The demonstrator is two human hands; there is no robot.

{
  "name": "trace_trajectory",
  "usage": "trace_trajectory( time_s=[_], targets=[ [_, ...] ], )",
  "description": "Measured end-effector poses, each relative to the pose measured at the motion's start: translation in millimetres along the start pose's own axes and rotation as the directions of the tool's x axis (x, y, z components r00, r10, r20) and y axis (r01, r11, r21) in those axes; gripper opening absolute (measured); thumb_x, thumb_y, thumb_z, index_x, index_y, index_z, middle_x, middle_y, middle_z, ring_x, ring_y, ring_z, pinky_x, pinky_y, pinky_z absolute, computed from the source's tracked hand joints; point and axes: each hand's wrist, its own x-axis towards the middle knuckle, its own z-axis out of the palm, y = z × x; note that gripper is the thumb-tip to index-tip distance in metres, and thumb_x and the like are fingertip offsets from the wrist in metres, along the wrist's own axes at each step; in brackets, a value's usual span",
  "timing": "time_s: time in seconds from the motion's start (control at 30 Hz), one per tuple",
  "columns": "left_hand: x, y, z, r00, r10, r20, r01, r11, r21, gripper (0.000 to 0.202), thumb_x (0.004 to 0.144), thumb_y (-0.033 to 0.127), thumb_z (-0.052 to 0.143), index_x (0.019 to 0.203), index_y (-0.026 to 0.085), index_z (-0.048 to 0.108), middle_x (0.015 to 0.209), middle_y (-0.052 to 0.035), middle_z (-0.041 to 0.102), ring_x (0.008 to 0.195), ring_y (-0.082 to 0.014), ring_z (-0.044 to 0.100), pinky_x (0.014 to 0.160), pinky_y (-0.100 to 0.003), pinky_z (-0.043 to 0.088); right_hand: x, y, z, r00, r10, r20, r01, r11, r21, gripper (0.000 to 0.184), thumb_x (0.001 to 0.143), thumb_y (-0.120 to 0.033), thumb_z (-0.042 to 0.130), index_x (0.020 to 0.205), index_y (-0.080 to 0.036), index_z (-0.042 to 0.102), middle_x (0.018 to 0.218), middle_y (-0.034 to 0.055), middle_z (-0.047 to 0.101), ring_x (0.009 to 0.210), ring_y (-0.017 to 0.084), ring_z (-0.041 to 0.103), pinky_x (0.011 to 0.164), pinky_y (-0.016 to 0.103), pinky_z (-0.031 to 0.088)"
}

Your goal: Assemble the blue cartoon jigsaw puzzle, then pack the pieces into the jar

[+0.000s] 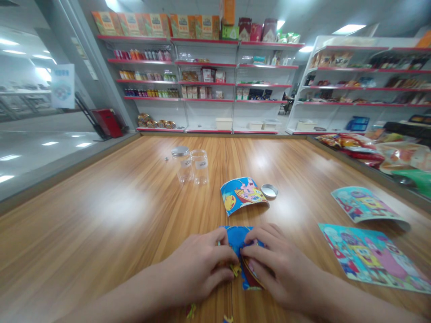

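A blue cartoon jigsaw section (pixel 239 240) lies on the wooden table (pixel 134 215) close to me. My left hand (pixel 202 264) rests on its left side, fingers curled down onto the pieces. Over its right side my right hand (pixel 276 264) presses with bent fingers. Small loose pieces (pixel 191 309) lie near my wrists. Beyond the hands, another curved cartoon puzzle section (pixel 243 194) sits beside a round metal lid (pixel 269 191).
Two clear jars (pixel 191 166), one lidded, stand mid-table. Two cartoon picture sheets (pixel 373 255) lie at the right. Snack packets (pixel 370 150) pile along the right edge. Stocked shop shelves (pixel 208 80) line the back and right walls.
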Motion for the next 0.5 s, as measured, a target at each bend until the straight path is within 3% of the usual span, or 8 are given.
trace_trajectory(
  time_s=[0.13,0.3,0.5],
  targets=[
    [-0.1,0.3,6.4,0.999,-0.031,-0.019,0.031,1.000,0.004,0.017,0.089,0.034,0.068,0.102,0.024,0.065,0.106,-0.0013,0.061,0.089,-0.0190,0.062,0.074,-0.031,0.048,-0.4,1.4,2.1,1.000,-0.005,-0.009,0.005,1.000,-0.001,0.023,0.097,-0.014,0.049,0.112,-0.022,0.065,0.110,0.0088,0.059,0.099,0.026,0.050,0.086,0.046,0.040],
    [0.1,4.4,9.4,0.996,-0.070,-0.056,0.069,0.997,-0.014,0.015,0.085,0.033,0.069,0.093,0.022,0.063,0.101,-0.0005,0.062,0.085,-0.0185,0.062,0.070,-0.029,0.047,-1.3,0.8,2.7,1.000,0.008,-0.001,-0.008,1.000,0.006,0.019,0.097,-0.014,0.049,0.107,-0.022,0.064,0.110,0.0084,0.058,0.099,0.025,0.050,0.086,0.045,0.040],
    [0.2,3.9,7.8,0.992,-0.091,-0.084,0.091,0.996,-0.006,0.023,0.083,0.035,0.071,0.099,0.021,0.062,0.102,-0.0017,0.063,0.087,-0.0204,0.063,0.074,-0.032,0.048,-1.2,-0.6,2.2,1.000,0.000,-0.008,0.000,1.000,0.014,0.021,0.098,-0.014,0.049,0.110,-0.022,0.064,0.109,0.0083,0.058,0.099,0.025,0.051,0.086,0.044,0.040]
  ],
)
